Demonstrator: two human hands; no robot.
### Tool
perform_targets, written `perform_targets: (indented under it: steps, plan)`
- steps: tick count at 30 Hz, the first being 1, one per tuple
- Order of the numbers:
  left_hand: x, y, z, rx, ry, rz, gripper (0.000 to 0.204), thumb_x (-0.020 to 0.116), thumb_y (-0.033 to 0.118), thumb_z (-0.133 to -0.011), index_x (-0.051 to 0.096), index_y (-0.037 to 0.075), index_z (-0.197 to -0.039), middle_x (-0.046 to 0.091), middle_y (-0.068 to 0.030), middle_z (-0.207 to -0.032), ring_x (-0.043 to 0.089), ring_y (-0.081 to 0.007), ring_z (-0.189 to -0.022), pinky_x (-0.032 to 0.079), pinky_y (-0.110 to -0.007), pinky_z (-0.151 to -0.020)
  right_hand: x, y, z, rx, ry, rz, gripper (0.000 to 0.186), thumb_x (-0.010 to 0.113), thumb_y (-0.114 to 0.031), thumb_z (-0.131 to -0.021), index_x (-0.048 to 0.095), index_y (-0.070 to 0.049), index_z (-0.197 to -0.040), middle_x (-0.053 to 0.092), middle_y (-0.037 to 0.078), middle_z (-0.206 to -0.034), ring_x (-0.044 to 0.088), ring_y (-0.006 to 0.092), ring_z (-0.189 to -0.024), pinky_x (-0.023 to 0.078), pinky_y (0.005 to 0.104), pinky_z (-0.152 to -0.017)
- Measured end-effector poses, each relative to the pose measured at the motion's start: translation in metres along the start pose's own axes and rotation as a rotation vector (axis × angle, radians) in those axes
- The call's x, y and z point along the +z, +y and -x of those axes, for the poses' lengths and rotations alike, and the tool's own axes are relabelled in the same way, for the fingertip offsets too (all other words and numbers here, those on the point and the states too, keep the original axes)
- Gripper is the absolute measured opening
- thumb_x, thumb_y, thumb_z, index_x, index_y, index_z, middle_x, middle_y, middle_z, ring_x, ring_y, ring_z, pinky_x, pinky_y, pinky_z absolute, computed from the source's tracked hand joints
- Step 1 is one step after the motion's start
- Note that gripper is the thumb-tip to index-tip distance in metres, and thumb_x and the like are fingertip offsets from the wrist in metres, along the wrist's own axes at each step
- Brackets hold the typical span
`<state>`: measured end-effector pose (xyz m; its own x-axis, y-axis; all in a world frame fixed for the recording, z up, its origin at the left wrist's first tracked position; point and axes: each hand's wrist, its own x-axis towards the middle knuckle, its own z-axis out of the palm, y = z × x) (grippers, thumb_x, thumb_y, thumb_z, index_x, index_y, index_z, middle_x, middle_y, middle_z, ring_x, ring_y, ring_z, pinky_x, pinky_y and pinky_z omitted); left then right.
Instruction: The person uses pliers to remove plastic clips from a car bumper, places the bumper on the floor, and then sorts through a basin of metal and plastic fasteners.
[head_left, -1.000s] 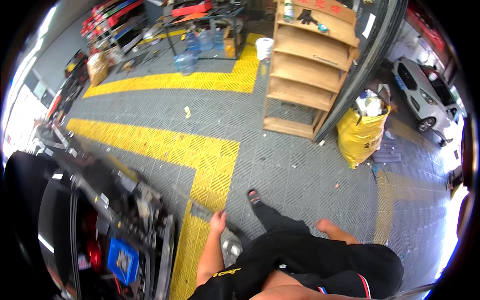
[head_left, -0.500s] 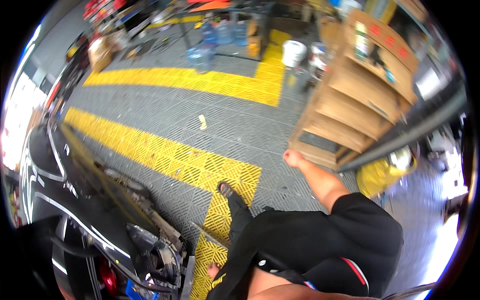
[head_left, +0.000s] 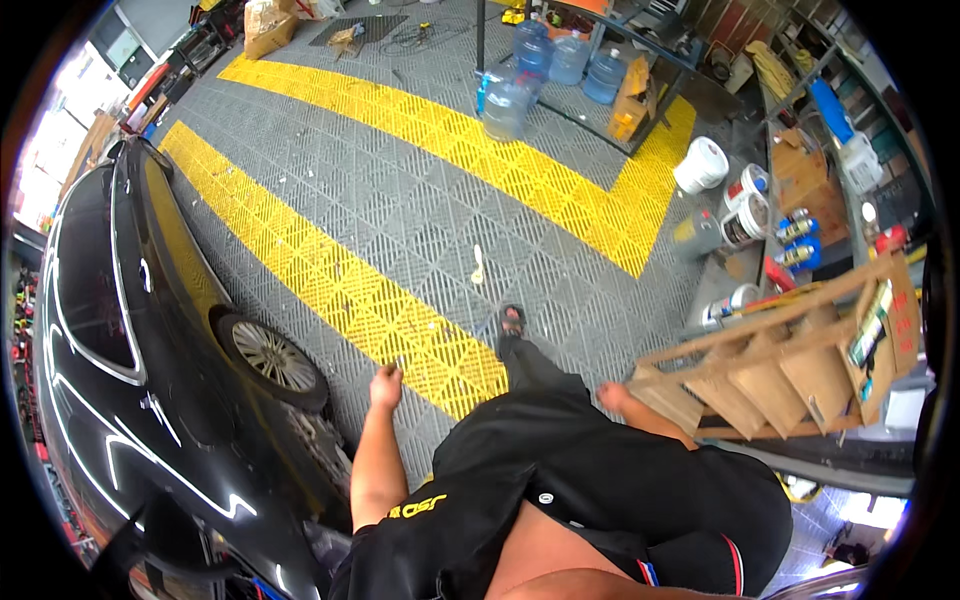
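My left hand point(head_left: 384, 387) hangs beside the black car, fingers curled. A small dark bit shows at its fingertips, too small to name. My right hand point(head_left: 611, 397) is loosely closed, and nothing shows sticking out of it. Close to its right stands a wooden shelf rack point(head_left: 720, 373), tilted in the view; I cannot tell whether hand and rack touch. A can point(head_left: 870, 325) rests at the rack's far end. My sandalled foot point(head_left: 511, 321) is on the grey floor tiles, just past the yellow strip.
The black car point(head_left: 180, 370) with its wheel point(head_left: 268, 357) fills the left side. Large blue water bottles point(head_left: 507, 108) stand by a metal-framed table point(head_left: 580, 118). White buckets point(head_left: 701, 165) and a cluttered workbench point(head_left: 800, 180) line the right. A pale scrap point(head_left: 478, 265) lies on the tiles ahead.
The view has shifted, and the wooden rack now appears lower and further right. My left hand has come forward from low beside the car. My right hand has drawn back nearer my body.
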<state>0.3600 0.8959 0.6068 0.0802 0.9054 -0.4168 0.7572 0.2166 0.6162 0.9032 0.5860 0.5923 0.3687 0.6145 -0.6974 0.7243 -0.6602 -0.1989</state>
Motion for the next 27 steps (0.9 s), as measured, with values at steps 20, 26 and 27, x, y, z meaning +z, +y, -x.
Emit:
perform_targets:
  steps: [20, 26, 27]
  plan:
    - [-0.012, 0.126, -0.404, -0.679, -0.364, -0.060, 0.042, 0.064, 0.042, -0.091, 0.071, 0.008, -0.116, 0.072, -0.0201, -0.114, 0.067, -0.0392, -0.106, 0.053, -0.045, -0.089, -0.778, -0.690, -0.469, -0.927, 0.499, -0.932, 0.024, 0.061, -0.016, -0.103, 0.067, -0.003, -0.123, 0.071, 0.004, -0.105, 0.066, 0.0106, -0.094, 0.053, 0.0266, -0.085]
    - [-0.082, 0.201, -0.719, -0.244, -0.641, -0.425, 0.041, 0.059, 0.039, -0.094, 0.069, 0.011, -0.123, 0.070, -0.0220, -0.117, 0.066, -0.0429, -0.109, 0.053, -0.050, -0.094, -0.969, -0.835, -0.385, -1.661, 1.153, -0.385, 0.019, 0.059, -0.003, -0.099, 0.068, 0.000, -0.116, 0.068, 0.010, -0.098, 0.065, 0.0156, -0.085, 0.054, 0.0289, -0.074]
    - [-0.103, 0.210, -0.785, -0.042, -0.666, -0.611, 0.041, 0.058, 0.038, -0.094, 0.068, 0.012, -0.124, 0.070, -0.0223, -0.118, 0.065, -0.0436, -0.110, 0.053, -0.051, -0.094, -0.993, -0.855, -0.385, -1.778, 1.219, -0.273, 0.019, 0.059, -0.004, -0.099, 0.068, 0.000, -0.116, 0.068, 0.010, -0.098, 0.066, 0.0158, -0.085, 0.054, 0.0290, -0.074]
